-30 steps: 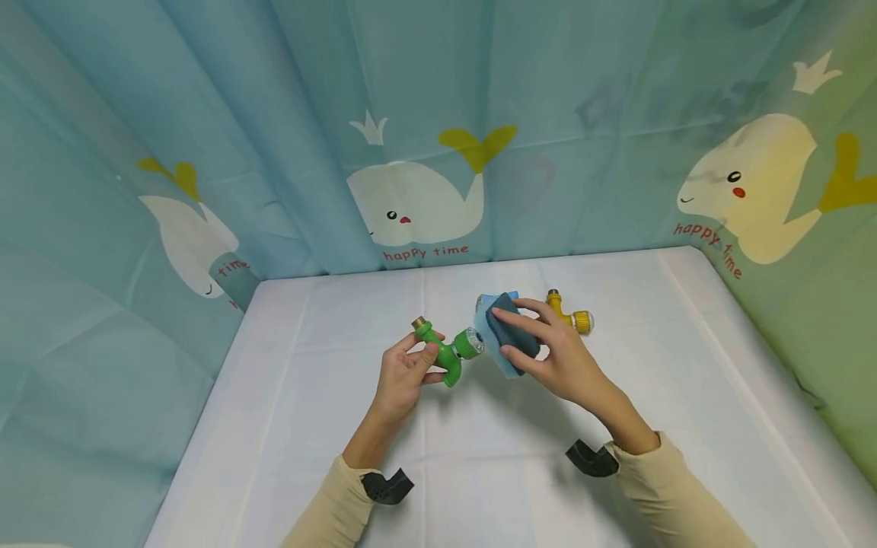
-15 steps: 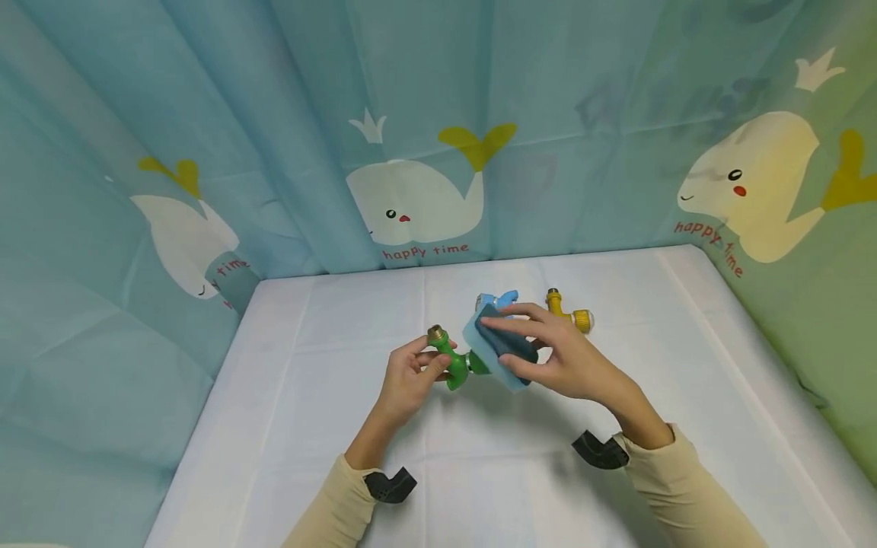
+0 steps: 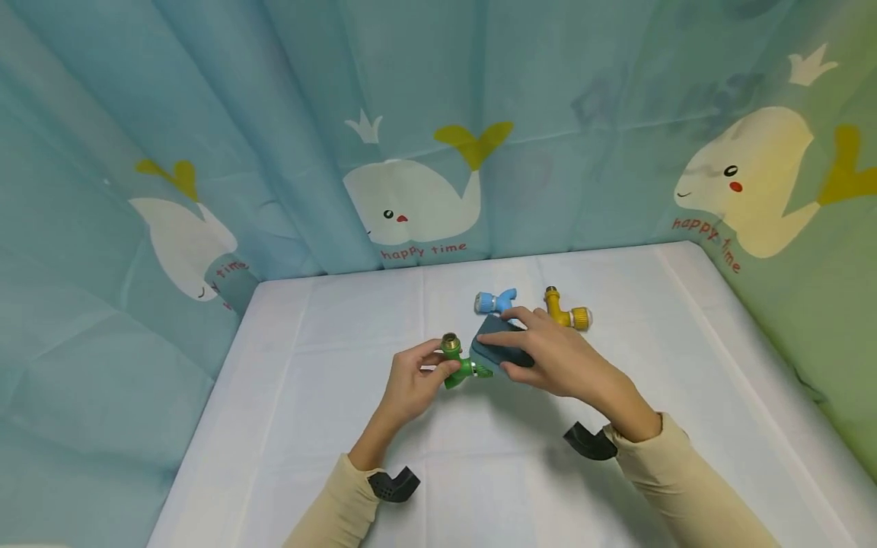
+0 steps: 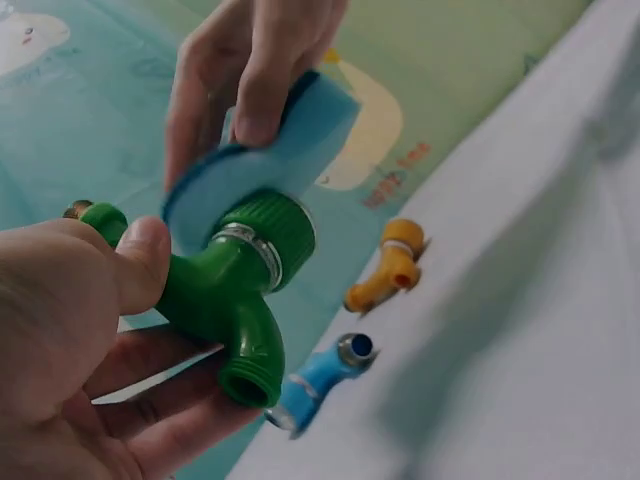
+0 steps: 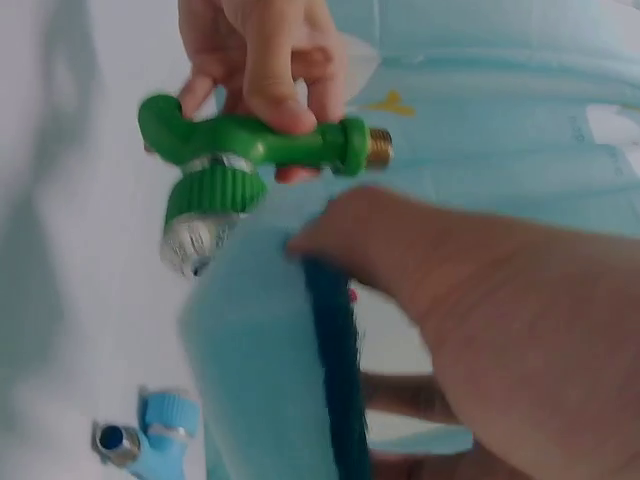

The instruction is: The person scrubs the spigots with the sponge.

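Observation:
My left hand (image 3: 409, 382) holds a green tap (image 4: 225, 285) by its body, thumb on the near side and fingers underneath. The tap's brass threaded inlet points up and toward me in the head view, and its ribbed knob (image 5: 215, 195) faces the sponge. My right hand (image 3: 569, 354) grips a two-tone sponge (image 3: 505, 342), light blue on one face and dark blue on the other. In the left wrist view the light blue face (image 4: 290, 155) lies up against the knob. The sponge hides part of the knob in the head view.
Behind my right hand on the white table (image 3: 329, 365) lie a light blue tap (image 3: 488, 303) and a yellow tap (image 3: 574, 317). A curtain printed with whales (image 3: 418, 202) hangs along the back and sides.
The sponge has come down and over to the green tap's knob. The tap has turned, its inlet tipping toward me, and shifted slightly right. The light blue tap is now more exposed.

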`<state>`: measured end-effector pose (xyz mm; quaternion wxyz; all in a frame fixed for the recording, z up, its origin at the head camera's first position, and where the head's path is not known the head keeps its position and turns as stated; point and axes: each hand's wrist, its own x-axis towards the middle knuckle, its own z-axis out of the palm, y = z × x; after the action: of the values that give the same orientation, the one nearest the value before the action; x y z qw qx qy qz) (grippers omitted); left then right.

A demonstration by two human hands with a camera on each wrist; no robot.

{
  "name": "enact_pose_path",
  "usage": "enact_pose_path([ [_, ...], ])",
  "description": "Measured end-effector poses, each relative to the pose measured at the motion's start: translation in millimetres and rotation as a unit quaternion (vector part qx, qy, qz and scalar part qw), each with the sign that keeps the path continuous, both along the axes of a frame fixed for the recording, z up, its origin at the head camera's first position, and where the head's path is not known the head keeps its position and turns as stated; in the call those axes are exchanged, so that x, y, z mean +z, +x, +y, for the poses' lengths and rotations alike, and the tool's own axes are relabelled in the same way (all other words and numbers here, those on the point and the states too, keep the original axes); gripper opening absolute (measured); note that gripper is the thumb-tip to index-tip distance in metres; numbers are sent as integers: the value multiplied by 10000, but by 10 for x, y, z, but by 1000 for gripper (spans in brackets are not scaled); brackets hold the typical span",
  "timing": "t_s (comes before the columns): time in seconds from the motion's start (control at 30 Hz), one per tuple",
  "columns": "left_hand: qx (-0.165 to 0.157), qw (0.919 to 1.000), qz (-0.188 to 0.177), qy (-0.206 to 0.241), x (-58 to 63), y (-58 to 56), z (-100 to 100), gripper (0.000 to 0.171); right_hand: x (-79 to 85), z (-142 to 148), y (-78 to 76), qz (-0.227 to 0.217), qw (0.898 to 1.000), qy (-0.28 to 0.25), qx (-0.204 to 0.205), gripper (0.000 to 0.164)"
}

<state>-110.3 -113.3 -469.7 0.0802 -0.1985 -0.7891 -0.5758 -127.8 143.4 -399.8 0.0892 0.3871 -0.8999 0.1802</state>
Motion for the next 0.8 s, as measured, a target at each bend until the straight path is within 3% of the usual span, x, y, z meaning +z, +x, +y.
enact_pose_path([
  [0.1, 126, 9999, 40, -34, -14, 6, 4, 20, -11, -27, 25, 221, 9995, -30, -221, 42],
  [0.27, 287, 9995, 140, -63, 11, 0, 8, 22, -47, -83, 62, 367, 9992, -33, -144, 42],
  [0.37, 371, 9991, -187, 64, 15, -2, -3, 22, -75, -93, 65, 627, 9969, -136, -464, 44],
  [0.47, 436, 9952, -708, 523, 13, -22, -16, 25, -117, -121, 78, 963, 9928, -565, -445, 47],
  [0.6, 420, 9789, -1338, 1488, 41, -50, -4, 33, -195, -172, 88, 1246, 9849, -1190, -160, 52],
  [0.8, 424, 9390, -2038, 2739, 66, -42, 43, 35, -276, -192, 76, 1392, 9713, -1906, -295, 53],
])
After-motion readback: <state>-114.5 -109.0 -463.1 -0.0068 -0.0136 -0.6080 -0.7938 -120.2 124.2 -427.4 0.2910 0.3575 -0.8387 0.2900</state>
